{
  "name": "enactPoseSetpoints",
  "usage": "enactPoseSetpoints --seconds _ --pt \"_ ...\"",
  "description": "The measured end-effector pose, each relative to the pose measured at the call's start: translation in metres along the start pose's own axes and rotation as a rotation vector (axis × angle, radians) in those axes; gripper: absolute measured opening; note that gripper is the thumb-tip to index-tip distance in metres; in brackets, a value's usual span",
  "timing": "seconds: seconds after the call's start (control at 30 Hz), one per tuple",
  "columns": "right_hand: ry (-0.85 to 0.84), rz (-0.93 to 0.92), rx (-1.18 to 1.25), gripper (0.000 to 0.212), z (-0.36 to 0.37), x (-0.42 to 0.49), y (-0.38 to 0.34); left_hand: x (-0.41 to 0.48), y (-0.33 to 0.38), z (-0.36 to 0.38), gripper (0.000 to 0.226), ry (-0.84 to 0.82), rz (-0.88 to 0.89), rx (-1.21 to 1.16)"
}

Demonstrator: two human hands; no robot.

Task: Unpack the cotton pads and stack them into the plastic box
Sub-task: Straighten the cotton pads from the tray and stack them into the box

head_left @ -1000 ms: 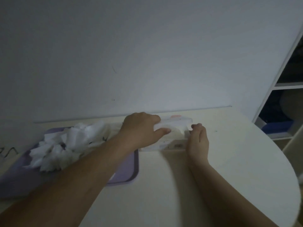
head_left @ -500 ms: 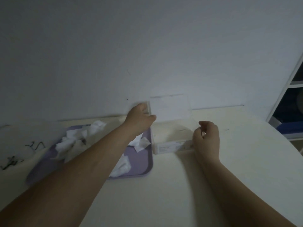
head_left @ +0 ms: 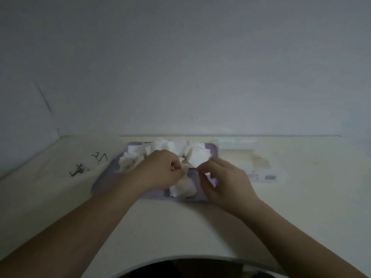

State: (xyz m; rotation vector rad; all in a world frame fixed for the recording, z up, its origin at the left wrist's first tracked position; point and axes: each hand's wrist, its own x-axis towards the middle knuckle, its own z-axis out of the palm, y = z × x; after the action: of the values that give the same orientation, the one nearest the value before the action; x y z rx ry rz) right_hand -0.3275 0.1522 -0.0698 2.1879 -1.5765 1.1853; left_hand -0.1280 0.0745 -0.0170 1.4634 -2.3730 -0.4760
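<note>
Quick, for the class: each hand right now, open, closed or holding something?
Left hand: curled, pinching the crumpled pad over the tray.
Right hand: curled, pinching the flat pad by its edge, it seems.

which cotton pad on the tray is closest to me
The crumpled pad at the tray's near edge, between the left hand and right hand; the other pads are heaped toward the far edge.

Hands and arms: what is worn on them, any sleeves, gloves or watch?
Both forearms are bare to the frame edge, without sleeves or watch. The left hand and right hand wear no gloves; a small glint on a left finger may be a ring.
</note>
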Motion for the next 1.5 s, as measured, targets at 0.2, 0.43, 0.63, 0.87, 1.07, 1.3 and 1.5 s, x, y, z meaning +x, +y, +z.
enactPoseSetpoints --seconds 0.2,0.43,0.63,0.87,1.07,1.3,1.5 --pt "-0.504 0.415 0.189 0.015 0.038 0.021 0.000 -0.019 -0.029 0.031 0.025 0.025 -0.044 0.037" --pt "-0.542 0.451 0.299 0.024 0.038 0.031 0.020 -0.013 -0.030 0.056 0.044 -0.067 -0.060 -0.304" --pt "-0.431 0.511 0.648 0.023 0.035 0.023 0.025 -0.005 -0.025 0.048 0.016 -0.002 -0.050 -0.620" --pt "-0.073 0.714 1.081 0.024 0.042 0.021 0.030 0.021 -0.016 0.065 0.042 0.001 -0.093 -1.177" --pt "-0.033 0.806 1.276 0.019 0.046 0.024 0.020 0.022 -0.022 0.070 0.024 -0.063 -0.098 -1.383" --pt "-0.040 0.743 1.266 0.004 0.047 0.021 0.019 0.018 -0.017 0.072 0.017 0.020 -0.140 -1.324" --pt "-0.065 0.762 1.224 0.024 0.038 0.022 0.022 0.020 -0.018 0.071 0.011 0.088 -0.220 -1.377"
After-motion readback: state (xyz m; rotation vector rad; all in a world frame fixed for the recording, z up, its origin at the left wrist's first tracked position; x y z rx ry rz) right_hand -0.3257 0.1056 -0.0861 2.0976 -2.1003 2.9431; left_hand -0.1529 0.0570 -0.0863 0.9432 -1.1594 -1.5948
